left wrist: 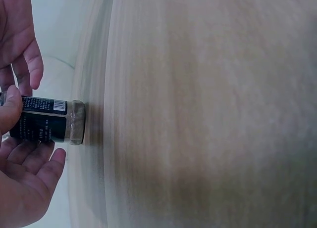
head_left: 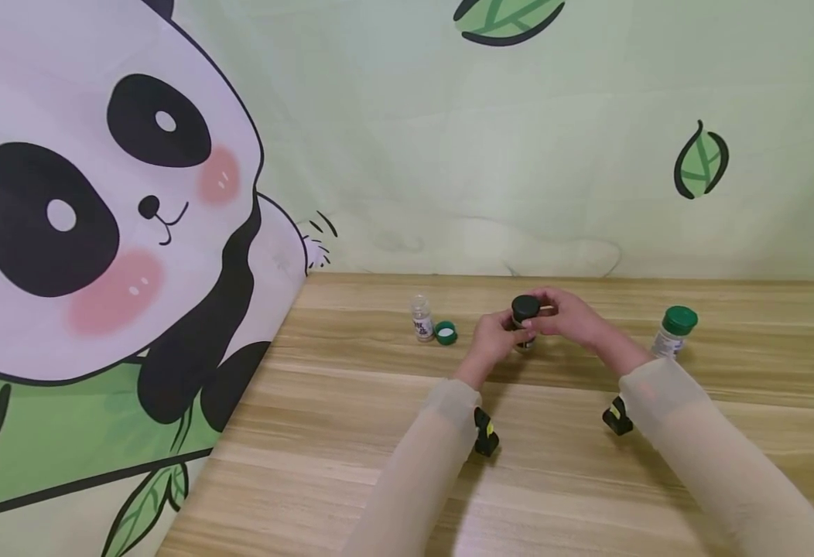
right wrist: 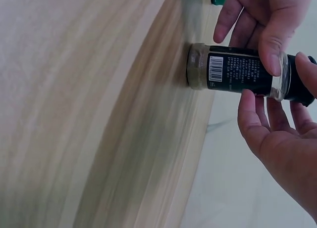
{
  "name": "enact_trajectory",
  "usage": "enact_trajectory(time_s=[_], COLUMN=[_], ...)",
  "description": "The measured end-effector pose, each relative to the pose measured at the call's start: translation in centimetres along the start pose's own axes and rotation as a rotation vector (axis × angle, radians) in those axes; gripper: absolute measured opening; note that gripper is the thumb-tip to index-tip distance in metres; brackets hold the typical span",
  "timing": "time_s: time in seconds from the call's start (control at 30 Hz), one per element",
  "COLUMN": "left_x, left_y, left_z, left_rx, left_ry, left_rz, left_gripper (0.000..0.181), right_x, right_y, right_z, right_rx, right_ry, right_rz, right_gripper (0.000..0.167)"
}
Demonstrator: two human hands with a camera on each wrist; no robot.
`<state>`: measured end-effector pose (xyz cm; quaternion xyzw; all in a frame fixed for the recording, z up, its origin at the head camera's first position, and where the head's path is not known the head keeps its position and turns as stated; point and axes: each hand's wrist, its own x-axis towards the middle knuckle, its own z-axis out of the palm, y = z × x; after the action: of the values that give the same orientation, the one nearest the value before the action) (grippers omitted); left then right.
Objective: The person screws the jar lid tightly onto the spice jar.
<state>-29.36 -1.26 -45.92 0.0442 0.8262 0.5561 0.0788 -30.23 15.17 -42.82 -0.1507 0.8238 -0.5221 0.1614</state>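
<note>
Both hands are at a jar with a black cap (head_left: pixel 525 306), a dark label and a barcode, which stands roughly upright. My left hand (head_left: pixel 494 338) grips the jar's body from the left. My right hand (head_left: pixel 569 316) holds it near the top from the right. In the right wrist view the right hand (right wrist: pixel 287 144) has its thumb at the black cap, while the left thumb lies on the clear neck. Grey-brown contents show at the base of the jar (left wrist: pixel 75 122) in the left wrist view. Whether the base touches the table is unclear.
To the left stands a clear bottle (head_left: pixel 422 319) without a lid, with a green cap (head_left: pixel 445 333) beside it. A green-capped jar (head_left: pixel 675 331) stands to the right, partly behind the right sleeve. Behind the wooden table (head_left: pixel 351 433) hangs a panda-print cloth (head_left: pixel 407 155).
</note>
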Motion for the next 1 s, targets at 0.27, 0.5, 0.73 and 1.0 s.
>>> enact_trajectory(time_s=[0.27,0.5,0.73,1.0], left_x=[0.1,0.3,0.3,0.3], left_y=[0.0,-0.1,-0.1,-0.1], left_z=[0.1,0.1,0.1,0.1], left_rx=[0.002,0.009,0.025,0.021], left_ry=[0.007,0.011,0.015,0.009], left_rz=[-0.011,-0.023,-0.005,-0.011], left_gripper=[0.039,0.037,0.037,0.039], right_x=[0.0,0.2,0.2,0.3], right_y=[0.2,0.5,0.4,0.6], right_z=[0.5,0.8,1.2,1.6], right_rx=[0.034,0.05,0.074,0.079], right_ry=[0.038,0.071,0.1,0.14], right_rz=[0.014,0.02,0.035,0.038], right_gripper=[0.057,0.057,0.061,0.06])
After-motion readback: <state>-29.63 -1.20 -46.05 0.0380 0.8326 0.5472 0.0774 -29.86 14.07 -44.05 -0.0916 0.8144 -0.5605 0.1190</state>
